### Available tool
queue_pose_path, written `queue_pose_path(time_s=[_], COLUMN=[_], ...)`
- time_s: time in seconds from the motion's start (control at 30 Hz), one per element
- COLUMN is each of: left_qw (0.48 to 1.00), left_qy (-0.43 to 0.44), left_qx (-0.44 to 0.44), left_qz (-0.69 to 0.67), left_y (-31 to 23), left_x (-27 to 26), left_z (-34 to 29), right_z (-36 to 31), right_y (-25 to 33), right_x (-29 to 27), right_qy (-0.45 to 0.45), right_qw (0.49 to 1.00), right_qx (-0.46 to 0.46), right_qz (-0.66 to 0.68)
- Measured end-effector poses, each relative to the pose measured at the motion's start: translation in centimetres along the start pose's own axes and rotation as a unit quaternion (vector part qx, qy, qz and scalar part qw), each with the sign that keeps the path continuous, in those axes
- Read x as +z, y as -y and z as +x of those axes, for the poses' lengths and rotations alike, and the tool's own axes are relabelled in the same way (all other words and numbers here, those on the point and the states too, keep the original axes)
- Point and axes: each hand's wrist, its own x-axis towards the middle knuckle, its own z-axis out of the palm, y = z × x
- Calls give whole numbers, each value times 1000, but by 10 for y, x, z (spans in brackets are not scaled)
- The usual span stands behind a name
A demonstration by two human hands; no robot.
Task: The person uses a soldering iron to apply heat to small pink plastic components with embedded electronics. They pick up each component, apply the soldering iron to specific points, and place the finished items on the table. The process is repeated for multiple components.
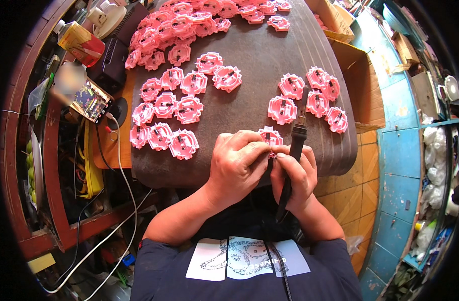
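Close to the table's near edge, a pink plastic part (270, 134) with notched edges is pinched between the fingertips of both hands. My left hand (238, 163) is closed, its thumb and forefinger at the part's near side. Closed as well, my right hand (298, 175) presses its thumb and forefinger to the same part. Tucked in that hand is a black-handled soldering iron (298, 133), its metal tip pointing away from me. The fingers cover the part's lower portion, so anything small between them is hidden.
Similar pink parts (184, 144) with black pieces in them stand in rows at left. A smaller group (317, 103) lies right, and a large heap (179, 25) fills the far side. Cardboard boxes (362, 95) adjoin the right edge. A phone (91, 103) and cables (129, 183) are at left.
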Motion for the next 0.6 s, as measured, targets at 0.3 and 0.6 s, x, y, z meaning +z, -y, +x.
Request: queue_pose_path(time_s=[0.3, 0.6], left_qw=[999, 996], left_qy=[15, 44], left_qx=[23, 43], left_qz=[29, 72], left_y=[0, -3], left_x=[0, -4], left_z=[0, 1], right_z=[-2, -1], right_y=[-1, 3], right_x=[1, -50], right_qy=[1, -1], right_qw=[1000, 1000], right_qx=[6, 10], right_qz=[-7, 17])
